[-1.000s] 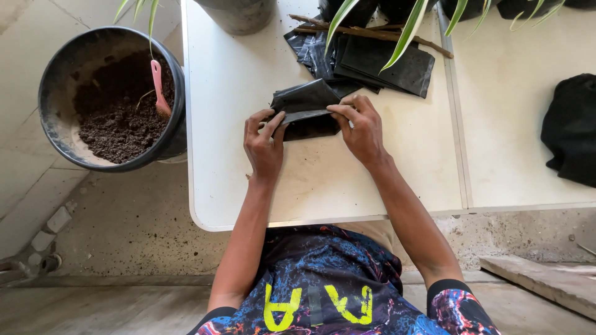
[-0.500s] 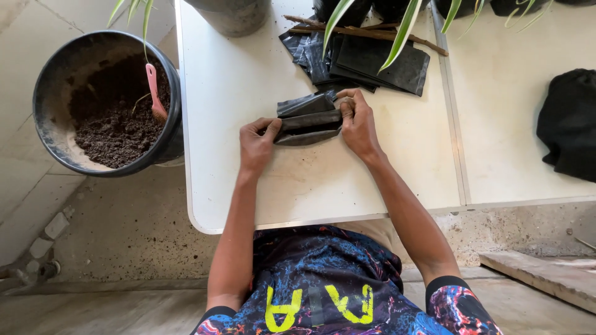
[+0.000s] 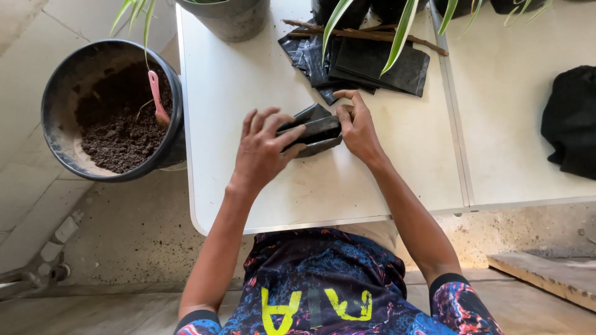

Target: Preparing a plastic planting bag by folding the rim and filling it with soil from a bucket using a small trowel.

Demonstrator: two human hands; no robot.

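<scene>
A flat black plastic grow bag (image 3: pixel 315 129) lies on the white table (image 3: pixel 248 80), folded into a narrow strip. My left hand (image 3: pixel 264 149) rests over its left end with the fingers spread across the top. The right end is pinched by my right hand (image 3: pixel 356 127), thumb and fingers on the bag's edge. Both hands are touching the bag.
A stack of more black bags (image 3: pixel 366 62) lies behind, with a brown stick (image 3: pixel 372 36) across it. A black bucket of soil (image 3: pixel 115 115) with a pink scoop handle (image 3: pixel 156 96) stands left of the table. A grey pot (image 3: pixel 226 17), green leaves and a black bundle (image 3: pixel 571 121) at right.
My left hand has slid from the bag's left end onto its top, fingers spread. The bag has been pressed flatter and narrower. My right hand stays at the right end.
</scene>
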